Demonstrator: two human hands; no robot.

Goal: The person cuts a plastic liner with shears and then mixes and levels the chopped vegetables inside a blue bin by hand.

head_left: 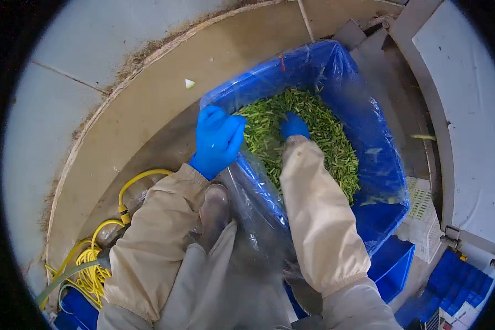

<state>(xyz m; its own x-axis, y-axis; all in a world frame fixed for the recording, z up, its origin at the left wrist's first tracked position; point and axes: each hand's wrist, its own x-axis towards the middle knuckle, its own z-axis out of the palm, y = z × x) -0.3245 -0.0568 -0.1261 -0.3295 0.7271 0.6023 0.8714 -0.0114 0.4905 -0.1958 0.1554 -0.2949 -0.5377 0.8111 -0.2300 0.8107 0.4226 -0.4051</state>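
Note:
My left hand [217, 137], in a blue glove, is closed at the near-left rim of a large blue bin [261, 190]. Its fingers are curled, and whatever may be inside them is hidden. A clear plastic liner [250, 214] hangs over the rim just below this hand. My right hand [295, 126], also in a blue glove, reaches into a heap of short cut green vegetable pieces [335, 159] in the lined bin. Its fingers are sunk among the pieces, so their position is hidden.
A yellow hose [91, 269] lies coiled at the lower left. A white scrap [190, 83] lies on the curved floor ledge. To the right stand a white perforated crate [421, 220], another blue container [393, 269] and a pale panel [462, 110]. My boot [214, 212] is beside the bin.

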